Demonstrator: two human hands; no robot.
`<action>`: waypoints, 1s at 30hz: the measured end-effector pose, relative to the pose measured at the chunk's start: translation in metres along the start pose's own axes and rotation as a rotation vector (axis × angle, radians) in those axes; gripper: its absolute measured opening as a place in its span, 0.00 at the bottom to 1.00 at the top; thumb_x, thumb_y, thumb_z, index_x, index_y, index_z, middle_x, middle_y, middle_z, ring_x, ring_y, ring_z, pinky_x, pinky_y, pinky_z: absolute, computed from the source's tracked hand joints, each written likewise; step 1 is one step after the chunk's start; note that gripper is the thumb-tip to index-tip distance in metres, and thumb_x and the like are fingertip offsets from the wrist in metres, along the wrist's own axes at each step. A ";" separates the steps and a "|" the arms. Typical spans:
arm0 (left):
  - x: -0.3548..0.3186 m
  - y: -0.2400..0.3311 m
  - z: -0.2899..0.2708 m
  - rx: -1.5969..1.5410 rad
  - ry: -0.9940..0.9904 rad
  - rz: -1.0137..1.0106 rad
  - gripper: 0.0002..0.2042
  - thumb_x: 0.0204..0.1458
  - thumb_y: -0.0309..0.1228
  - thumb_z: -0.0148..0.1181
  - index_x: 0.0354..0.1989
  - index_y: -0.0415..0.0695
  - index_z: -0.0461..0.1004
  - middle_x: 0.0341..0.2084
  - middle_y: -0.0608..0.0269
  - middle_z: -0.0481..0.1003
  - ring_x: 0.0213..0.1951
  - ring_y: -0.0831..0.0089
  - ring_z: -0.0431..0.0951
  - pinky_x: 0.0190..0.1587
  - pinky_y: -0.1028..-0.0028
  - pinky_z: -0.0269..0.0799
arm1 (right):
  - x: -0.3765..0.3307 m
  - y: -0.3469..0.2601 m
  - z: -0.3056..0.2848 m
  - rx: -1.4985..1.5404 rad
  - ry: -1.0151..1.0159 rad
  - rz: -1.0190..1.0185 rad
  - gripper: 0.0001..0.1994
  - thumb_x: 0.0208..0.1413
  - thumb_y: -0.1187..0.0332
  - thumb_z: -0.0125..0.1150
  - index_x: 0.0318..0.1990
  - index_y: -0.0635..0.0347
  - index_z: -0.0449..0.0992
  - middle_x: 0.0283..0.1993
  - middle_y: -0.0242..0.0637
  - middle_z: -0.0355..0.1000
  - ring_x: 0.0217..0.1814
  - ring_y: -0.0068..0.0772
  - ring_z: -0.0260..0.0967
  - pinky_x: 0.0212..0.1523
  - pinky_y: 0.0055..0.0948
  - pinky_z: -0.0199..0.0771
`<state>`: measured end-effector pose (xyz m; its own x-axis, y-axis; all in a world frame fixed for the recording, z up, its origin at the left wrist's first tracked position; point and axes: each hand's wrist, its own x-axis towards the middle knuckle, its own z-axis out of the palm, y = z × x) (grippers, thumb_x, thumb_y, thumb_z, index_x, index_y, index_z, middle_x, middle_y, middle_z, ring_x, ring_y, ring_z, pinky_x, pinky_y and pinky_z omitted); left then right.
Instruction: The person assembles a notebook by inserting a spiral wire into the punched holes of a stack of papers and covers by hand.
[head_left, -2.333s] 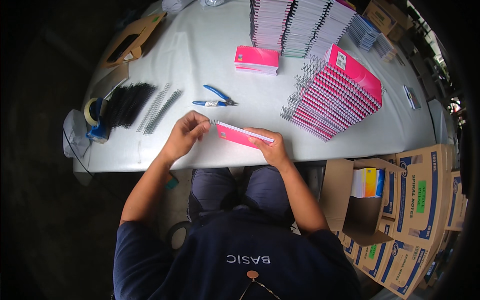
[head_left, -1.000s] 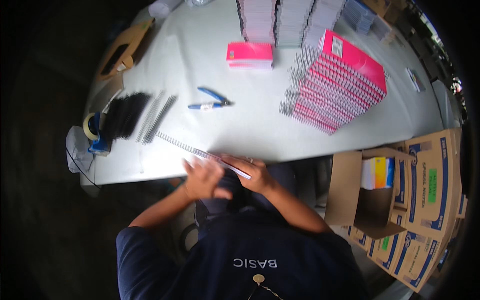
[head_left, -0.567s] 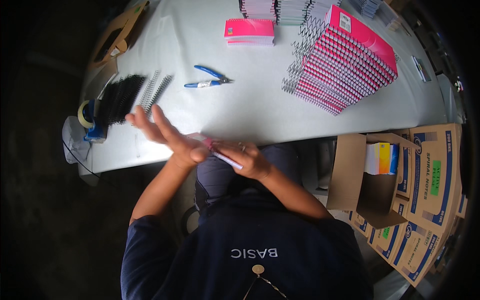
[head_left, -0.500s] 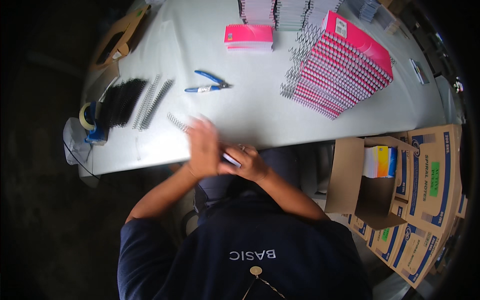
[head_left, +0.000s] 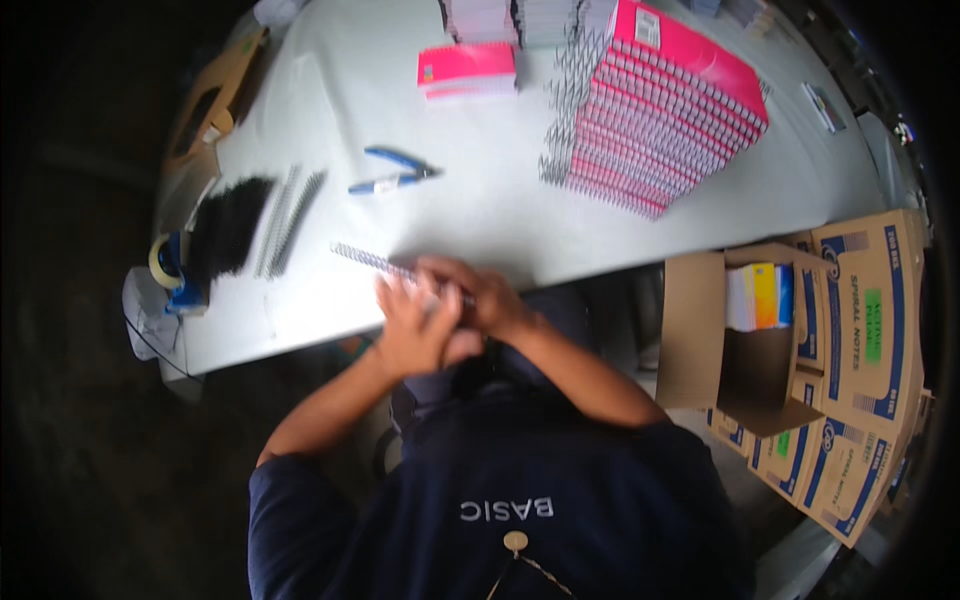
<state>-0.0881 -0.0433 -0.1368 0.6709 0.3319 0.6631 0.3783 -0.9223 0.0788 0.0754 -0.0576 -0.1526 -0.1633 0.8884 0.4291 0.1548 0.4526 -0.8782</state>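
My right hand [head_left: 492, 303] is closed around a small notebook, mostly hidden by the fingers, just over the table's near edge. A thin metal spiral coil [head_left: 362, 257] sticks out from the hands toward the left. Against the coil and notebook lies my left hand [head_left: 415, 322], its fingers apart and slightly smeared by motion. How far the coil runs into the notebook's edge is hidden. Beyond the hands, blue-handled cutters [head_left: 392, 172] rest with handles spread. Loose black coils [head_left: 228, 228] and silver coils [head_left: 288, 222] lie to the left.
A tall stack of pink spiral notebooks [head_left: 672, 115] stands at the right, coil ends jutting out leftward. A smaller pink pile [head_left: 466, 70] sits at the back. Tape dispenser [head_left: 180, 275] stands at the left edge. An open carton [head_left: 692, 325] holding notebooks is beside me, near closed cartons [head_left: 850, 310].
My left hand has come down and its fingers have spread along the coil. More of the coil now shows beside the hands. The whole view has shifted slightly.
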 end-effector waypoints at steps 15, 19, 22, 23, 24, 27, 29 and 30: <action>0.103 -0.012 -0.061 -0.056 -0.536 -0.273 0.11 0.39 0.29 0.67 0.32 0.48 0.74 0.31 0.70 0.73 0.37 0.70 0.74 0.44 0.68 0.60 | 0.015 -0.006 -0.005 0.031 -0.016 0.333 0.10 0.50 0.70 0.59 0.40 0.62 0.74 0.33 0.45 0.75 0.37 0.42 0.75 0.37 0.33 0.71; 0.108 -0.009 -0.061 -0.052 -0.462 -0.316 0.08 0.42 0.30 0.65 0.32 0.48 0.74 0.33 0.69 0.74 0.39 0.70 0.74 0.45 0.67 0.60 | 0.018 -0.015 -0.005 0.107 0.031 0.354 0.10 0.51 0.66 0.59 0.39 0.61 0.76 0.31 0.44 0.76 0.35 0.42 0.75 0.37 0.34 0.71; 0.101 -0.007 -0.054 -0.039 -0.479 -0.324 0.07 0.42 0.30 0.64 0.31 0.48 0.75 0.31 0.69 0.75 0.38 0.70 0.74 0.45 0.67 0.60 | 0.016 -0.011 -0.004 0.105 0.004 0.369 0.11 0.50 0.66 0.59 0.40 0.60 0.76 0.31 0.47 0.75 0.34 0.48 0.74 0.35 0.37 0.71; 0.101 -0.007 -0.053 -0.030 -0.484 -0.318 0.08 0.42 0.30 0.65 0.31 0.48 0.75 0.31 0.69 0.75 0.38 0.70 0.74 0.44 0.67 0.60 | 0.016 -0.009 -0.006 0.060 0.004 0.356 0.11 0.50 0.66 0.59 0.41 0.59 0.76 0.32 0.48 0.75 0.35 0.49 0.73 0.35 0.37 0.71; 0.101 -0.008 -0.053 -0.020 -0.489 -0.311 0.08 0.41 0.31 0.65 0.31 0.48 0.75 0.31 0.69 0.75 0.38 0.70 0.74 0.44 0.68 0.60 | 0.015 -0.009 -0.006 0.015 0.005 0.344 0.11 0.50 0.66 0.59 0.41 0.59 0.76 0.32 0.49 0.74 0.35 0.51 0.73 0.34 0.38 0.71; 0.106 -0.006 -0.053 0.002 -0.461 -0.298 0.10 0.37 0.33 0.68 0.28 0.48 0.75 0.27 0.67 0.74 0.34 0.68 0.74 0.43 0.68 0.61 | 0.011 -0.004 -0.005 -0.009 0.031 0.348 0.10 0.51 0.67 0.58 0.40 0.57 0.76 0.31 0.50 0.73 0.35 0.53 0.72 0.34 0.40 0.71; 0.116 -0.003 -0.061 -0.001 -0.483 -0.343 0.09 0.36 0.34 0.69 0.25 0.47 0.75 0.24 0.66 0.73 0.32 0.67 0.73 0.42 0.68 0.61 | 0.010 -0.009 -0.004 0.142 0.007 0.265 0.10 0.51 0.69 0.57 0.41 0.60 0.75 0.30 0.50 0.73 0.35 0.54 0.72 0.33 0.40 0.71; 0.119 -0.002 -0.061 -0.005 -0.463 -0.386 0.09 0.34 0.33 0.70 0.22 0.47 0.75 0.21 0.66 0.72 0.30 0.66 0.72 0.41 0.68 0.61 | 0.010 -0.015 -0.009 0.071 -0.016 0.274 0.11 0.52 0.70 0.55 0.42 0.61 0.74 0.30 0.50 0.74 0.35 0.54 0.72 0.34 0.39 0.71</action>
<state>-0.0476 -0.0144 -0.0130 0.6943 0.6934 0.1927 0.6475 -0.7188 0.2532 0.0805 -0.0546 -0.1332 -0.1404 0.9753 0.1703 0.1264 0.1883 -0.9739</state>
